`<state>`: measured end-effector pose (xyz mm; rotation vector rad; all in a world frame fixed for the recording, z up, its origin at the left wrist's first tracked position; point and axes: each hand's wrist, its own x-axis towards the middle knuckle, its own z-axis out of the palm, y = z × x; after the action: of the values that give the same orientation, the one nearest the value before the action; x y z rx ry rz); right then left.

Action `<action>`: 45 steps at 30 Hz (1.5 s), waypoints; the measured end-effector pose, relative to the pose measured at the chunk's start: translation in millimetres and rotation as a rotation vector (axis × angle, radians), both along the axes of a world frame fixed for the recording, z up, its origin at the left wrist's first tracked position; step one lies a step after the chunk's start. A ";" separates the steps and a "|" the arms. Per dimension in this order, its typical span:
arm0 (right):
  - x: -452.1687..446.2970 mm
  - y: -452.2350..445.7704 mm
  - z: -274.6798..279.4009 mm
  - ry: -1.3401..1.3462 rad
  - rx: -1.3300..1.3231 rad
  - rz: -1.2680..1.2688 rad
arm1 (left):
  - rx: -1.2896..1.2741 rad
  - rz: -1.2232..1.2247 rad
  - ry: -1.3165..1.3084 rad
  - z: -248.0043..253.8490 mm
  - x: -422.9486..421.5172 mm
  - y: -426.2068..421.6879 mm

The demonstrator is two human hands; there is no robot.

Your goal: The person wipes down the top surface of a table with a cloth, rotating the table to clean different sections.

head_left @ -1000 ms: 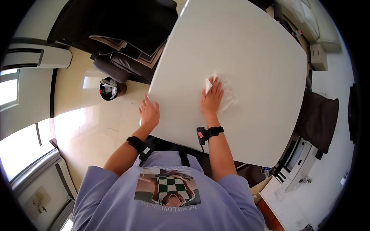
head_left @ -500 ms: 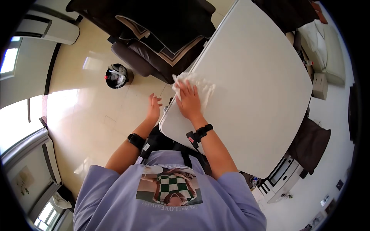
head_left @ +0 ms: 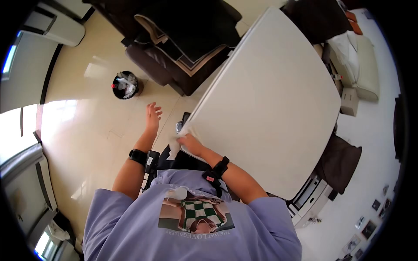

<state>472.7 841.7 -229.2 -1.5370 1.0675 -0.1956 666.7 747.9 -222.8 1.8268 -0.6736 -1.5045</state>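
Observation:
At the near left corner of the white table (head_left: 270,100), my right hand (head_left: 190,144) is closed on a thin white cloth or tissue (head_left: 173,147). Part of the cloth hangs over the table's edge. My left hand (head_left: 153,116) is raised over the floor, left of the table, with its fingers apart and nothing in it. Both wrists wear black straps with small boxes.
A dark sofa or chair (head_left: 150,65) with a black, tan-edged cover stands beyond the table's left edge. A filled waste bin (head_left: 126,85) is on the tiled floor. Dark chairs (head_left: 339,163) and a white cabinet (head_left: 311,198) stand at the right.
My right hand has moved from the middle of the table to its near left corner with the cloth, its fingers now curled. My left hand has left the table edge and moved out left.

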 end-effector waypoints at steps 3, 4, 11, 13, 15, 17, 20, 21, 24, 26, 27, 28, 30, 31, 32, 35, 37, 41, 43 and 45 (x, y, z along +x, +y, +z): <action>-26.5 1.7 1.7 -0.773 0.734 -0.920 | 0.028 -0.085 0.048 -2.9 -19.5 -0.7; -41.6 -0.8 20.5 -0.774 0.696 -0.952 | 0.017 -0.125 0.033 -5.4 -27.9 -0.2; -194.2 54.7 116.6 -1.079 0.611 -1.403 | -0.206 -0.325 0.105 -95.8 -80.5 -0.1; -242.3 85.6 122.5 -1.036 0.540 -1.630 | -0.326 -0.465 -0.125 -100.3 -93.2 -3.3; -295.7 126.8 116.9 -1.143 0.387 -1.700 | -0.402 -0.514 -0.318 -79.3 -112.7 6.9; -348.4 167.8 104.6 -1.259 0.234 -1.798 | -0.418 -0.645 -0.586 -71.3 -118.6 5.5; -425.9 234.0 101.3 -1.252 0.035 -1.982 | -0.420 -0.682 -0.755 -83.5 -110.5 1.3; -454.0 256.3 97.9 -1.250 -0.031 -1.999 | -0.456 -0.665 -0.756 -85.3 -108.0 -0.2; -537.9 317.8 88.3 -1.169 -0.261 -2.083 | -0.441 -0.576 -0.761 -84.0 -103.4 -6.4; -588.1 342.2 90.4 -1.075 -0.446 -2.123 | -0.437 -0.549 -0.755 -76.7 -106.4 -10.5; -616.1 358.6 87.4 -1.009 -0.478 -2.126 | -0.382 -0.540 -0.758 -69.7 -108.8 -11.5; -640.8 369.2 87.9 -0.938 -0.481 -2.215 | -0.327 -0.529 -0.760 -64.2 -110.4 -12.8; -673.0 372.5 92.2 -0.664 -0.633 -2.426 | -0.343 -0.533 -0.830 -70.1 -103.8 -14.6; -715.4 404.1 51.4 -0.155 -0.735 -2.457 | -0.365 -0.532 -0.883 -73.9 -100.0 -17.1; -723.0 399.6 59.4 0.065 -0.713 -2.438 | -0.345 -0.542 -0.867 -80.3 -92.4 -22.4; -753.6 390.2 45.0 0.319 -0.578 -2.313 | -0.240 -0.534 -0.821 -65.4 -98.6 -25.3; -774.2 395.1 1.3 0.354 -0.469 -2.212 | -0.299 -0.489 -0.816 -67.1 -98.3 -24.1; -764.8 367.0 -41.6 0.829 -0.194 -1.928 | -0.210 -0.475 -0.872 -65.5 -92.4 -24.4; -745.0 338.1 -17.6 0.925 0.080 -1.747 | -0.356 -0.744 -1.436 -59.9 -106.9 -26.4; -742.6 329.3 -23.3 1.010 0.078 -1.749 | -0.389 -0.614 -1.343 40.6 -243.2 -3.9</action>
<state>-269.8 1171.1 -252.4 -0.0925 2.9320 -0.5453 423.5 744.0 -182.2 2.2128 -2.0912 -0.1161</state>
